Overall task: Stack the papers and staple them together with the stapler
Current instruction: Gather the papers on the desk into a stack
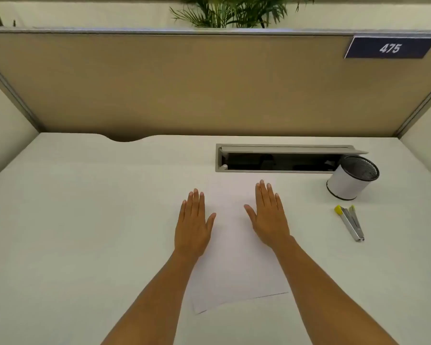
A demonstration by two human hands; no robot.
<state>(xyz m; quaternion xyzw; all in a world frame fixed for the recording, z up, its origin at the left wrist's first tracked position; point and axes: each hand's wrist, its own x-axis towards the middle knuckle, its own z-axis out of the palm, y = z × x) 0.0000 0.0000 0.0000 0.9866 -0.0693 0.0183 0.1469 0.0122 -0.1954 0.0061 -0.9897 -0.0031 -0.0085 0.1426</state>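
Note:
White papers [234,265] lie on the white desk in front of me, slightly skewed, their near edge showing a thin offset. My left hand [193,225] rests flat, palm down, fingers together, over the papers' left edge. My right hand [269,217] lies flat, palm down, on the papers' right part. Neither hand holds anything. A metal stapler with yellow tips [351,222] lies on the desk to the right, well apart from my right hand.
A white pen cup with black mesh inside [351,178] stands behind the stapler. An open cable tray slot [279,160] is sunk into the desk [85,207] behind the papers. A tan partition [209,83] closes the back, with a "475" sign [390,48].

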